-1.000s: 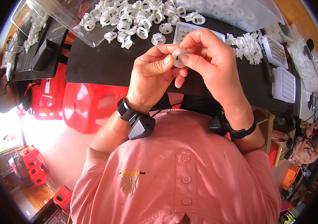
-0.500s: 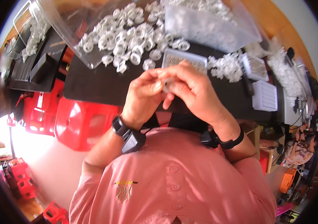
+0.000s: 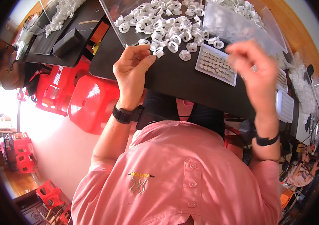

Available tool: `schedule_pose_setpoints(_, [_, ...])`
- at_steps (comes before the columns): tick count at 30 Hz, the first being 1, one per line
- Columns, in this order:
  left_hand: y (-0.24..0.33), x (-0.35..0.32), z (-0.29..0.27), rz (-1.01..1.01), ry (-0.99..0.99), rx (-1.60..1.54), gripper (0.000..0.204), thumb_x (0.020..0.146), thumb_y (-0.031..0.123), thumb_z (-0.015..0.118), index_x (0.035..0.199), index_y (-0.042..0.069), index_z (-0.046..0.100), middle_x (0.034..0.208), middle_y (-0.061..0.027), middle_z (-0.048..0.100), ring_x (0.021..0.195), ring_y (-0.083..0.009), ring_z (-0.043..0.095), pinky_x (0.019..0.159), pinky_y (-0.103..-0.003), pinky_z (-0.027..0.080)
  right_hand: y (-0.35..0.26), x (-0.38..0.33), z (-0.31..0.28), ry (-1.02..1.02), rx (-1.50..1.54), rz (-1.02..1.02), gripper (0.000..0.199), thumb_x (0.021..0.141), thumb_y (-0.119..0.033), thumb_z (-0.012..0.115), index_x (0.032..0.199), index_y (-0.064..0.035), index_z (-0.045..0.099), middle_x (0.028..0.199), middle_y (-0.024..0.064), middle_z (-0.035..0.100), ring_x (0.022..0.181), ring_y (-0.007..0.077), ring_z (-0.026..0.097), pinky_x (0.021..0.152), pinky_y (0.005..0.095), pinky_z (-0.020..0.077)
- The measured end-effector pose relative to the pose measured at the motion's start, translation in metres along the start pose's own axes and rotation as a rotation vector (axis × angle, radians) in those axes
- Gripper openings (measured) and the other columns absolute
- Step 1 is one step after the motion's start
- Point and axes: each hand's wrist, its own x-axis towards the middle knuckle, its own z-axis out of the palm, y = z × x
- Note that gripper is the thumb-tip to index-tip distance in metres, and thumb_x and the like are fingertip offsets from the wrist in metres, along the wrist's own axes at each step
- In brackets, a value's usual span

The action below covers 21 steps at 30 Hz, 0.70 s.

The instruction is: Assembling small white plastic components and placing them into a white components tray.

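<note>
My left hand [image 3: 131,73] is raised over the table's near left part, thumb and forefinger pinched together. A small white plastic ring part [image 3: 158,52] shows at those fingertips, partly overlapping the pile behind it. My right hand [image 3: 255,69] is smeared by motion and hovers beside the right edge of a white tray [image 3: 216,78]; its fingers cannot be made out clearly. Rows of small round, flat, pale metallic pieces [image 3: 214,62] lie in that tray. Past my left hand, many white plastic ring parts [image 3: 159,26] lie heaped on the black table [image 3: 170,80].
A translucent bin [image 3: 238,33] of white parts stands at the back right. Another white tray [image 3: 285,107] lies at the right, near bagged white parts [image 3: 305,86]. Red stools [image 3: 90,103] stand at the left, below a second dark table [image 3: 35,56].
My hands have come apart from around a small piece. The left moved left toward the heap, the right moved right past the tray. The view shifted, showing the tray's contents.
</note>
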Motion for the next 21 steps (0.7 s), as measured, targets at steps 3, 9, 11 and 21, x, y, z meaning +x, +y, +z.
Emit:
schedule_pose_setpoints(3, [-0.016,0.009,-0.002,0.317,-0.04,0.389,0.029,0.075,0.001,0.082,0.102,0.0,0.072,0.089,-0.0001,0.058,0.075,-0.0081,0.053,0.067,-0.023,0.046,0.012,-0.026,0.034,-0.053,0.135,0.068,0.007,0.085,0.003,0.071,0.09,-0.0004,0.068,0.079,0.0036,0.065,0.069,0.0101,0.06,0.062,0.0248,0.0462])
schedule_pose_setpoints(9, [-0.019,0.016,0.008,0.438,-0.056,0.847,0.021,0.072,0.002,0.081,0.092,0.0,0.072,0.079,-0.0037,0.056,0.07,-0.0133,0.058,0.066,-0.028,0.048,0.014,-0.034,0.053,-0.084,0.255,0.133,0.007,0.085,0.002,0.071,0.09,0.0004,0.068,0.079,0.0033,0.067,0.069,0.0085,0.06,0.063,0.0246,0.0469])
schedule_pose_setpoints(11, [-0.019,0.015,0.01,0.45,-0.073,0.829,0.018,0.074,0.002,0.08,0.089,0.0,0.071,0.079,-0.0041,0.058,0.069,-0.0135,0.059,0.065,-0.029,0.049,0.014,-0.03,0.057,-0.08,0.275,0.165,0.006,0.085,0.002,0.071,0.09,0.0007,0.068,0.078,0.003,0.067,0.069,0.0078,0.059,0.063,0.0246,0.047])
schedule_pose_setpoints(21, [0.006,-0.02,0.043,0.415,-0.286,0.361,0.018,0.079,-0.006,0.076,0.095,0.0,0.069,0.092,-0.0058,0.07,0.078,-0.011,0.066,0.067,-0.023,0.051,0.014,0.001,0.079,0.003,0.568,0.385,0.013,0.085,-0.004,0.067,0.097,0.0031,0.067,0.075,0.0042,0.067,0.062,0.008,0.058,0.055,0.024,0.0465])
